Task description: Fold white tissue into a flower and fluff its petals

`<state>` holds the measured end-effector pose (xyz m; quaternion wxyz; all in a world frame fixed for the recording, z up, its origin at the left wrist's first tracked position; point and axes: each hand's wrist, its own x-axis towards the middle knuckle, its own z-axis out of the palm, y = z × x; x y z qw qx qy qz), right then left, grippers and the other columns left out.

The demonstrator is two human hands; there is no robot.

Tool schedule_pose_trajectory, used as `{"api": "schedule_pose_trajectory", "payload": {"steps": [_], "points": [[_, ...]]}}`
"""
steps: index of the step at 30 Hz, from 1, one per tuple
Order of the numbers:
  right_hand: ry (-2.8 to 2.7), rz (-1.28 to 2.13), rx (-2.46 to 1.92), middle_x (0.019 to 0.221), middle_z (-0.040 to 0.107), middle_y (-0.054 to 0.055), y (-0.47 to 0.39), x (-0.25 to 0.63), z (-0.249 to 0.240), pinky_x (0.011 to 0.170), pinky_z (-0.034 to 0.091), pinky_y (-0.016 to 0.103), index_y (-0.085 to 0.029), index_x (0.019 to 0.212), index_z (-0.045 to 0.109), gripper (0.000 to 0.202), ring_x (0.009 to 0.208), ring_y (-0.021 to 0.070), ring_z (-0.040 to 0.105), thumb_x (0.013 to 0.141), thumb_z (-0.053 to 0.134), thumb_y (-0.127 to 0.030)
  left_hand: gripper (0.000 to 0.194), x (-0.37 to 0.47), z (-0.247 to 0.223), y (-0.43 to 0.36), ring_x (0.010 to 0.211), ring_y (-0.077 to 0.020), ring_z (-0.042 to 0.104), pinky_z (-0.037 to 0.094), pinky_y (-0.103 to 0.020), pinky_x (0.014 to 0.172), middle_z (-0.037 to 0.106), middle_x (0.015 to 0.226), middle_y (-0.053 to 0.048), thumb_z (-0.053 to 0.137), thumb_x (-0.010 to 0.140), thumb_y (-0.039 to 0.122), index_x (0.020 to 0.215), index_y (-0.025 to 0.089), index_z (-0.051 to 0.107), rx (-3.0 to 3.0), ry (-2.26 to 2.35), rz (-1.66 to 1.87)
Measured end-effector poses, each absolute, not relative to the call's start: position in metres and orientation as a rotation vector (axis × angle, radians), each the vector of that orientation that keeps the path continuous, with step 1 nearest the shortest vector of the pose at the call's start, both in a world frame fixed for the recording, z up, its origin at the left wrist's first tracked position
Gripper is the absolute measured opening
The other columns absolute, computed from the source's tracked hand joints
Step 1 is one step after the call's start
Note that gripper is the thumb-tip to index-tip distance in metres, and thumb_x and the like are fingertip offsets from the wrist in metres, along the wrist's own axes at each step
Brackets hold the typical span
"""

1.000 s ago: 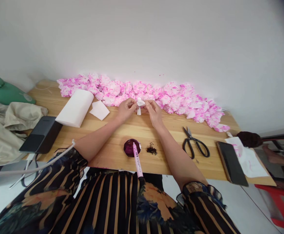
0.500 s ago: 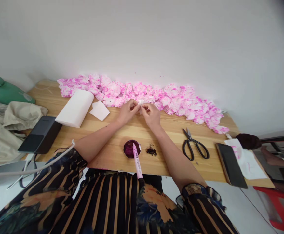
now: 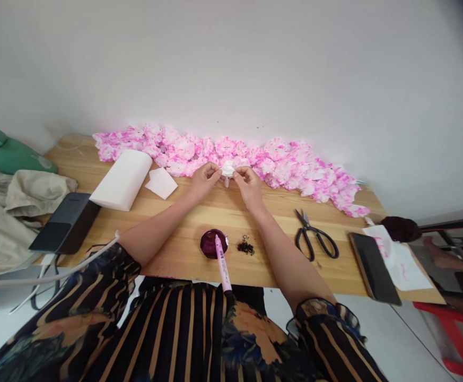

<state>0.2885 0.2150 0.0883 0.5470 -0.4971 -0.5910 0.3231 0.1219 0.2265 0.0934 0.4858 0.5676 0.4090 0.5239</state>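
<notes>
Between my two hands is a small piece of white paper, bunched, with a narrow twisted end hanging down. My left hand pinches its left side with thumb and fingers. On the right side, my right hand pinches it too. Just behind lies a long row of pink and white paper flowers along the wall. Nearer me, a pink marker rests with one end on a dark purple dish. A small heap of dark curly bits lies beside the dish.
At left are a white paper stack, a loose white sheet, a black box, a cable, cloth and a green object. Black-handled scissors, a dark phone and pink-marked paper lie at right.
My hands have moved slightly apart, and the white paper between them shows wider and more spread. The view has shifted slightly.
</notes>
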Motion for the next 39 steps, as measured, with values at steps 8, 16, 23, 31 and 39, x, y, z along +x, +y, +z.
{"api": "schedule_pose_trajectory", "payload": {"steps": [8, 16, 23, 31, 39], "points": [[-1.757, 0.328, -1.253, 0.085, 0.070, 0.004, 0.214, 0.291, 0.112, 0.078, 0.047, 0.037, -0.025, 0.084, 0.066, 0.016, 0.080, 0.0206, 0.060, 0.094, 0.060, -0.036, 0.021, 0.122, 0.090, 0.227, 0.078, -0.0139, 0.066, 0.050, -0.026, 0.073, 0.065, 0.080, 0.000, 0.065, 0.087, 0.038, 0.086, 0.020, 0.054, 1.603, 0.941, 1.305], [-1.787, 0.298, -1.270, 0.082, 0.069, 0.003, 0.222, 0.288, 0.121, 0.074, 0.044, 0.035, -0.025, 0.082, 0.065, 0.021, 0.078, 0.0203, 0.060, 0.095, 0.055, -0.038, 0.025, 0.130, 0.119, 0.241, 0.053, -0.0137, 0.064, 0.048, -0.025, 0.056, 0.065, 0.058, 0.003, 0.064, 0.092, 0.038, 0.078, 0.021, 0.053, 1.574, 1.060, 1.229], [-1.426, 0.607, -1.252, 0.078, 0.070, 0.000, 0.215, 0.272, 0.107, 0.075, 0.048, 0.033, -0.023, 0.082, 0.064, 0.023, 0.074, 0.0180, 0.062, 0.086, 0.058, -0.046, 0.024, 0.132, 0.113, 0.229, 0.051, -0.0103, 0.059, 0.045, -0.022, 0.057, 0.064, 0.058, 0.002, 0.065, 0.091, 0.027, 0.071, 0.018, 0.055, 1.131, 0.998, 1.343], [-1.586, 0.402, -1.252, 0.094, 0.073, 0.005, 0.215, 0.270, 0.115, 0.078, 0.049, 0.034, -0.023, 0.097, 0.068, 0.023, 0.084, 0.0203, 0.063, 0.089, 0.060, -0.043, 0.022, 0.132, 0.113, 0.227, 0.058, -0.0101, 0.055, 0.044, -0.022, 0.061, 0.057, 0.063, 0.004, 0.064, 0.089, 0.026, 0.070, 0.018, 0.055, 1.227, 1.046, 1.483], [-1.768, -0.011, -1.263, 0.092, 0.075, 0.006, 0.213, 0.268, 0.108, 0.082, 0.048, 0.038, -0.024, 0.095, 0.072, 0.024, 0.091, 0.0241, 0.064, 0.101, 0.051, -0.032, 0.017, 0.129, 0.103, 0.220, 0.060, -0.0115, 0.056, 0.039, -0.023, 0.062, 0.057, 0.065, 0.006, 0.068, 0.088, 0.030, 0.088, 0.021, 0.054, 1.486, 1.159, 1.399]]}}
